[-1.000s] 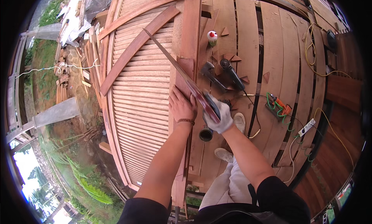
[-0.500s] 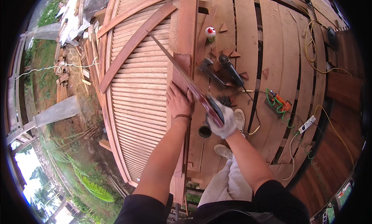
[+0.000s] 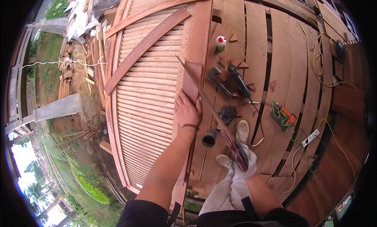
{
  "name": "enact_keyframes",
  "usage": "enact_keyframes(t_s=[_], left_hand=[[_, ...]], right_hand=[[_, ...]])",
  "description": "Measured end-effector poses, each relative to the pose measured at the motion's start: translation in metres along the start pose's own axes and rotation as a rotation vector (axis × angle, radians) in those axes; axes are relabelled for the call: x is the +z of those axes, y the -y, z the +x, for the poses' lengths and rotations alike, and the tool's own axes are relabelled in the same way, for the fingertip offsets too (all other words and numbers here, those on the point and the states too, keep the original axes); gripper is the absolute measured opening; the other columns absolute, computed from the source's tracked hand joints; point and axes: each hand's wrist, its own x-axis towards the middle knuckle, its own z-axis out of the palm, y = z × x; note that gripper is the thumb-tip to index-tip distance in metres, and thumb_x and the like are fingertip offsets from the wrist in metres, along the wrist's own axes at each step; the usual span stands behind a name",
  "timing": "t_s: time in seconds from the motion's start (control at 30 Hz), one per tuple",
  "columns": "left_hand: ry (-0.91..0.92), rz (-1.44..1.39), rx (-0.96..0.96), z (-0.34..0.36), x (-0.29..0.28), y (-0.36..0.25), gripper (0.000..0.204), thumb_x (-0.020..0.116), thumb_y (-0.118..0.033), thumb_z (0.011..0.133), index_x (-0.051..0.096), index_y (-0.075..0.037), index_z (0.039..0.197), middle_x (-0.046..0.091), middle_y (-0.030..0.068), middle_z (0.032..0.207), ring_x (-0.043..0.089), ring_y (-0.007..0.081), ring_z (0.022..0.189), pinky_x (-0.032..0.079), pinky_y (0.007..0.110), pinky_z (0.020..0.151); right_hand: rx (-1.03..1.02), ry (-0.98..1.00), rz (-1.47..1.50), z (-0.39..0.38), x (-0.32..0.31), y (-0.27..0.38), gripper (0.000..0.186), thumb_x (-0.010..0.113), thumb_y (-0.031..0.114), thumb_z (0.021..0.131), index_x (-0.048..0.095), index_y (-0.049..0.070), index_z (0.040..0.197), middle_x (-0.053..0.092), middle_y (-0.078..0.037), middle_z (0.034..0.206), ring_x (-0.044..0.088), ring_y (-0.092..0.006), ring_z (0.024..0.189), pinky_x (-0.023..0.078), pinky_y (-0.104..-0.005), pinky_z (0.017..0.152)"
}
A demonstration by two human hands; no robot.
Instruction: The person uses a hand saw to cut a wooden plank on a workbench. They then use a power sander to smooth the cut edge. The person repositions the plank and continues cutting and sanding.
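Observation:
My left hand (image 3: 189, 112), bare with a beaded bracelet at the wrist, lies on a short reddish-brown board (image 3: 192, 85) with its fingers stretched out and the thumb apart. That board rests along the right edge of a louvered wooden panel (image 3: 151, 95). In a grey-white glove, my right hand (image 3: 250, 163) is closed round the handle end of a handsaw (image 3: 214, 109). The long narrow blade slants up and left, crossing the board just beyond my left fingertips. Whether its teeth sit in a cut is too small to tell.
On the plank deck lie an angle grinder (image 3: 238, 80), a dark angled tool (image 3: 218, 82), triangular wood offcuts (image 3: 273, 85), dark gloves (image 3: 227, 114), an open can (image 3: 209, 138), a red-capped bottle (image 3: 221, 42), an orange power tool (image 3: 286, 114) and a power strip (image 3: 311, 138) with cords.
My right hand has pulled the saw back toward me, down and to the right, so less blade reaches past the board. My left hand stays on the board; the whole view has shifted slightly.

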Motion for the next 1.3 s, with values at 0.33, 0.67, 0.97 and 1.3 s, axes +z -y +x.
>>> enact_keyframes(t_s=[0.33,0.67,0.97,1.3], left_hand=[[0.017,0.025,-0.009,0.001,-0.005,-0.004,0.087,0.064,-0.049,0.094,0.033,0.007,0.153,0.047,0.0245,0.146,0.047,0.0395,0.133,0.038,0.046,0.112],[-0.007,0.015,0.002,0.001,-0.002,0.000,0.087,0.064,-0.049,0.093,0.033,0.006,0.153,0.048,0.0230,0.145,0.048,0.0396,0.131,0.040,0.047,0.109],[-0.056,0.036,0.024,0.006,0.002,-0.001,0.088,0.066,-0.050,0.092,0.035,0.006,0.152,0.050,0.0222,0.143,0.049,0.0380,0.129,0.041,0.047,0.107],[0.028,0.024,-0.036,0.006,-0.003,-0.004,0.085,0.066,-0.047,0.092,0.036,0.007,0.151,0.050,0.0226,0.142,0.049,0.0386,0.129,0.041,0.047,0.108]], right_hand=[[-0.147,-0.048,-0.122,0.019,0.023,-0.029,0.065,0.070,0.000,0.075,0.052,-0.007,0.137,0.064,-0.024,0.128,0.069,-0.0394,0.084,0.057,-0.0423,0.073],[-0.161,-0.045,-0.051,0.043,0.040,-0.051,0.050,0.072,0.002,0.074,0.059,-0.004,0.122,0.063,-0.025,0.126,0.069,-0.0402,0.086,0.058,-0.0441,0.071],[0.171,0.089,-0.021,-0.031,0.003,-0.030,0.058,0.071,0.001,0.076,0.057,-0.007,0.132,0.065,-0.024,0.125,0.070,-0.0417,0.089,0.059,-0.0440,0.076],[0.446,-0.011,0.453,-0.039,-0.009,-0.013,0.050,0.058,0.012,0.091,0.054,-0.001,0.139,0.061,-0.020,0.137,0.071,-0.0333,0.101,0.060,-0.0449,0.082]])
